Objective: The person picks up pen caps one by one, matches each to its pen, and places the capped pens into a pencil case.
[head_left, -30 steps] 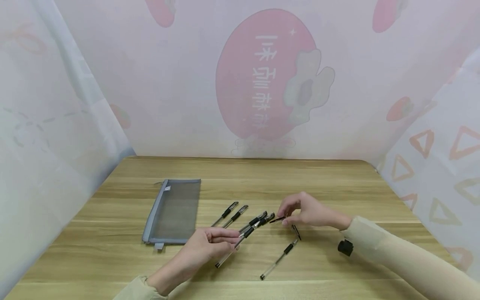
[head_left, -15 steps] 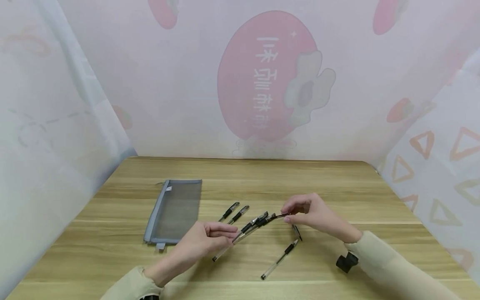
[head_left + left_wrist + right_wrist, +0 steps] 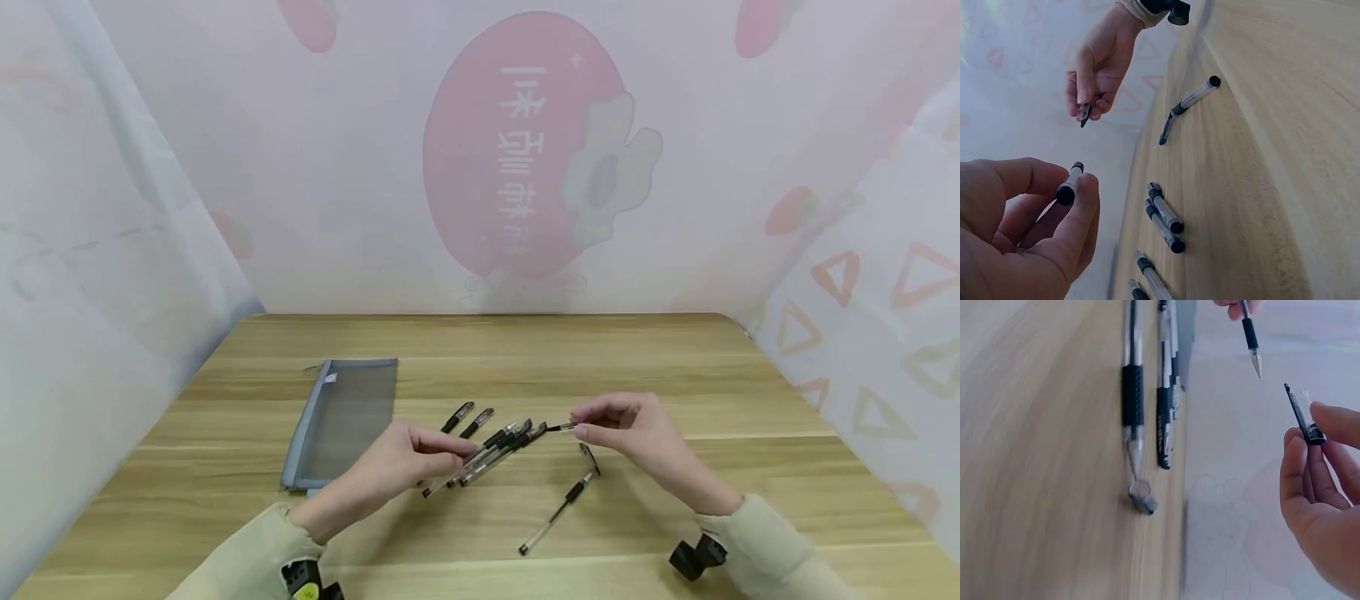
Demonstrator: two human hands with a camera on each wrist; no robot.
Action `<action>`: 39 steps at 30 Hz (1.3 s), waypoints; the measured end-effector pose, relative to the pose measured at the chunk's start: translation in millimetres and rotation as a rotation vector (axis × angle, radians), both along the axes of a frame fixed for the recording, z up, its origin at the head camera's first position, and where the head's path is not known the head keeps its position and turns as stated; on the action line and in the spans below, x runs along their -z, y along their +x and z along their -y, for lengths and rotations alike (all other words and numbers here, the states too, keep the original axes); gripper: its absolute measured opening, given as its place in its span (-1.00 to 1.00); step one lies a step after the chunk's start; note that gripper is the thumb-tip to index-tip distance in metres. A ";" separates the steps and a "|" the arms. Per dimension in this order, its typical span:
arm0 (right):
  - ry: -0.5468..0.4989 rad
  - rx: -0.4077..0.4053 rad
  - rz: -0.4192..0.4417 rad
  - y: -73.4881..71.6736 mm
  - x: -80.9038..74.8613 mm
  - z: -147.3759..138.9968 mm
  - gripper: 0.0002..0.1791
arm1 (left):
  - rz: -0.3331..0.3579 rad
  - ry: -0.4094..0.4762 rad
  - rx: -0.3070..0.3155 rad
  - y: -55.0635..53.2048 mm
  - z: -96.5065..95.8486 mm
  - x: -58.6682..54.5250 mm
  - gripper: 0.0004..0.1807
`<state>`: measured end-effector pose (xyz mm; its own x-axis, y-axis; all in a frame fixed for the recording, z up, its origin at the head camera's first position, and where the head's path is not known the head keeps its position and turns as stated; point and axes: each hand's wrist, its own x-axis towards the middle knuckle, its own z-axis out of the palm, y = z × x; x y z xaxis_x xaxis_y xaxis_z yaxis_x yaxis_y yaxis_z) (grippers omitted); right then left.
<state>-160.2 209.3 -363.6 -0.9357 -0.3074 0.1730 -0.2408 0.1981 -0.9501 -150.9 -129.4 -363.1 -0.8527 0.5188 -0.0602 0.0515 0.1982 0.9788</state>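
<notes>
My left hand (image 3: 408, 467) pinches a clear gel pen (image 3: 1071, 185) between thumb and fingers, its black end cap towards the left wrist camera. The pen's bare metal tip (image 3: 1257, 364) shows in the right wrist view. Opposite, my right hand (image 3: 637, 433) holds a clear pen cap with a black clip (image 3: 1305, 419) in its fingertips, with a gap between cap and tip. On the table lies an uncapped pen (image 3: 555, 517), a loose cap (image 3: 590, 458) just beyond its tip. Two capped pens (image 3: 517, 446) lie side by side behind the held pen in the head view.
A grey mesh zip pouch (image 3: 352, 417) lies flat at the left of the wooden table (image 3: 660, 358). Two more pens (image 3: 467, 417) lie between the pouch and the pair. Printed cloth (image 3: 360, 167) hangs along the table's back and sides.
The left hand has moved slightly up and left with its pen. My right hand has shifted right with the cap, both still held. The things on the table stay put.
</notes>
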 end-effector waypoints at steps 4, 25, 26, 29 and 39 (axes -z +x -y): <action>-0.036 0.013 0.002 -0.7 1.5 6.2 -0.66 | 0.003 -0.021 0.030 -1.9 -5.6 -2.6 -0.74; 0.045 -0.085 0.007 -7.8 13.2 15.1 -0.72 | -0.035 -0.053 0.136 -10.2 -22.9 -7.3 -0.81; 0.050 -0.100 0.007 -7.8 13.7 16.0 -0.73 | -0.041 -0.058 0.138 -10.2 -23.4 -7.8 -0.81; 0.051 -0.148 0.014 -8.2 16.0 18.2 -0.77 | -0.057 -0.063 0.150 -10.1 -25.3 -8.8 -0.82; -0.026 -0.142 0.093 -9.3 19.7 14.2 -0.74 | -0.037 -0.001 0.149 -10.2 -30.2 -8.6 -0.79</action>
<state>-169.5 195.2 -383.3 -0.8956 -0.4340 0.0977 -0.1756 0.1433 -0.9740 -161.0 -99.2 -354.5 -0.7680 0.6397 -0.0305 0.1168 0.1867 0.9754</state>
